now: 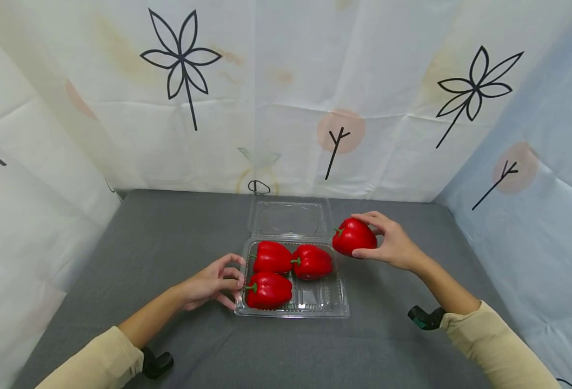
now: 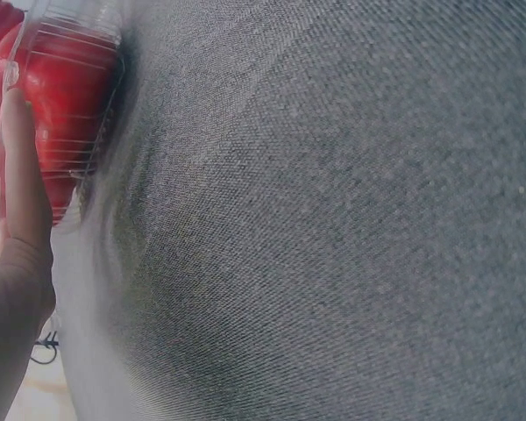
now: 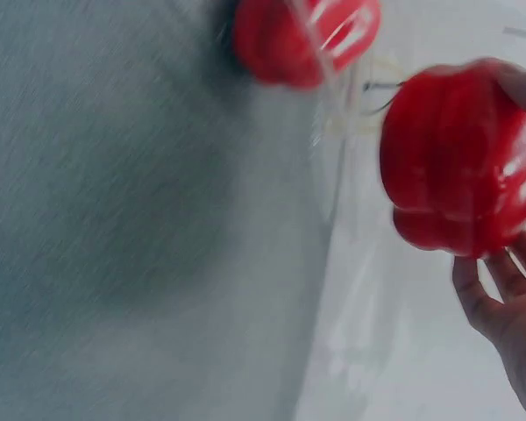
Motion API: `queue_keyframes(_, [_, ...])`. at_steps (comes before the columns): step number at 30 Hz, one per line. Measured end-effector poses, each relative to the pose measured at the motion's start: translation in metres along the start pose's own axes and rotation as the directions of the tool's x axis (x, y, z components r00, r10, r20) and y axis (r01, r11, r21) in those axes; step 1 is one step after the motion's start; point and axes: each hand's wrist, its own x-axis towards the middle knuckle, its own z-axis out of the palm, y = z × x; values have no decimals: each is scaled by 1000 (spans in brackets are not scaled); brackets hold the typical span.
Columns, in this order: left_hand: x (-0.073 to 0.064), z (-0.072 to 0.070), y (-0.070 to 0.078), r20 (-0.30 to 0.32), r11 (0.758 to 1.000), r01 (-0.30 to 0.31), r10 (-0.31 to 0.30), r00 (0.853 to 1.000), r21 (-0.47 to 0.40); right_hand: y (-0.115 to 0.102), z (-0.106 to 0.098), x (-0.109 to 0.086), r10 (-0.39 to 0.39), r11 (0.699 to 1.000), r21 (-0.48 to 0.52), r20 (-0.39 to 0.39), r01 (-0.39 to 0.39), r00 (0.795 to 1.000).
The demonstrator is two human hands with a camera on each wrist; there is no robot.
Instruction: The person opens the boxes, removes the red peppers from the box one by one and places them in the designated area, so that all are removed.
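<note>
A red bell pepper (image 1: 354,237) with a green stem is held by my right hand (image 1: 388,242), the thumb below it and fingers above, just off the right rim of a clear plastic container (image 1: 315,309). In the right wrist view the held pepper (image 3: 460,158) hangs raised over the grey surface. Inside the container lie three more peppers: one back left (image 1: 272,257), one back right (image 1: 312,262), one front left (image 1: 268,290). Its front right part shows bare ridged plastic. My left hand (image 1: 215,282) touches the container's left edge with spread fingers; in the left wrist view a finger (image 2: 22,167) lies along the rim.
The container's transparent lid (image 1: 290,217) is folded back behind it on the grey cloth-covered table (image 1: 184,227). White printed curtains (image 1: 276,97) stand behind and at both sides. Dark wrist-worn devices (image 1: 426,317) sit at both cuffs.
</note>
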Motion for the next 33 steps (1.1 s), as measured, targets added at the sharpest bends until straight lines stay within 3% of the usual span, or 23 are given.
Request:
queue_keyframes(3, [0,0,0,-3,1000,3,-3,1000,-1,13,0,-1,43,998,-33,-92,-46,995])
queue_keyframes(6, [1,0,-1,-8,1000,7,-7,1000,2,27,2,-2,91,993,-60,-191,-104,977])
queue_keyframes(12, [2,-1,-1,-17,1000,14,-13,1000,7,51,1,-5,160,971,-109,-373,-215,914])
queue_keyframes(16, [2,-1,-1,-17,1000,13,-13,1000,8,62,-2,-7,224,952,-89,-448,-293,865])
queue_keyframes(25, [1,-1,-1,-17,1000,10,-10,1000,7,85,-2,-9,388,885,-15,-526,-465,756])
queue_keyframes(30, [1,-1,-1,-22,1000,22,-22,1000,4,97,1,-9,458,840,-14,-519,-543,722])
queue_keyframes(33, [2,-1,-1,-24,1000,26,-26,999,3,102,2,-8,471,830,-7,-525,-557,709])
